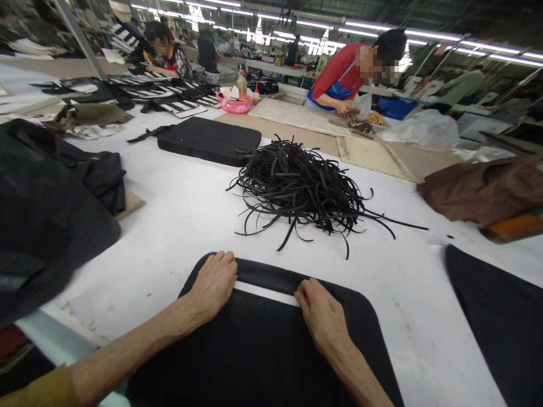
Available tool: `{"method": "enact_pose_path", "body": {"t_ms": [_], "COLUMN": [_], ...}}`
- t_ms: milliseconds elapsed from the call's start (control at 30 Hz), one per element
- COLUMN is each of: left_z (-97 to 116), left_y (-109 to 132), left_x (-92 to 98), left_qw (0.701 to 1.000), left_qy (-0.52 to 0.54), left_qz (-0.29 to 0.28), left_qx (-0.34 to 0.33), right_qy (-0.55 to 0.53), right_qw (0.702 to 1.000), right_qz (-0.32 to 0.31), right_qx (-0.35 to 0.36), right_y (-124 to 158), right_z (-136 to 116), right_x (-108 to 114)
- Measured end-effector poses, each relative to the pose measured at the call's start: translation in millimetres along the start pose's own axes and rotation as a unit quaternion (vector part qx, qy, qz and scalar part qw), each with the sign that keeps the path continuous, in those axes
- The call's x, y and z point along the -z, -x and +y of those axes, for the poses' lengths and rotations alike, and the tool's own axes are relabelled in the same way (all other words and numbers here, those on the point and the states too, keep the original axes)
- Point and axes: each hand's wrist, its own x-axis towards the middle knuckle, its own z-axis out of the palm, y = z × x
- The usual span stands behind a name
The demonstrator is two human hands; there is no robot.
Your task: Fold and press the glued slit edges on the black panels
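Observation:
A large black panel (263,350) with rounded corners lies before me on the white table, its near part running out of view. Along its far side runs a folded black edge band (271,275), with a white strip (267,293) showing just below it. My left hand (214,285) is closed over the band near the far left corner, its fingers bent together. Further right, my right hand (320,308) grips the same band with curled fingers, by the right end of the white strip. My fingertips are partly hidden.
Past the panel lies a heap of thin black strips (301,183), beside a stack of black panels (210,138). Black fabric (46,209) sits left; another black piece (500,316) and brown cloth (483,189) lie right. A co-worker in red (339,70) bends over the far side.

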Motion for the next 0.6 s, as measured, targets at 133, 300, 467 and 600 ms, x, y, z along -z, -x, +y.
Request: {"method": "enact_pose_path", "body": {"t_ms": [133, 300, 467, 600], "left_z": [-0.3, -4.4, 0.1, 5.7], "left_y": [-2.9, 0.3, 2.0, 0.7], "left_x": [2.1, -2.3, -4.2, -3.6], "left_qw": [0.999, 0.995, 0.994, 0.994], "left_qy": [0.022, 0.058, 0.089, 0.106], "left_qz": [-0.004, 0.027, 0.035, 0.023], "left_qx": [0.035, 0.08, 0.05, 0.007], "right_qy": [-0.013, -0.021, -0.029, -0.036], "right_qw": [0.994, 0.988, 0.987, 0.987], "right_qz": [-0.083, -0.12, -0.124, -0.125], "right_qx": [-0.065, -0.094, -0.097, -0.096], "right_y": [-7.0, -14.9, -15.2, -15.3], "right_z": [-4.6, -5.8, -3.5, -2.2], "right_x": [11.5, 19.4, 18.5, 18.7]}}
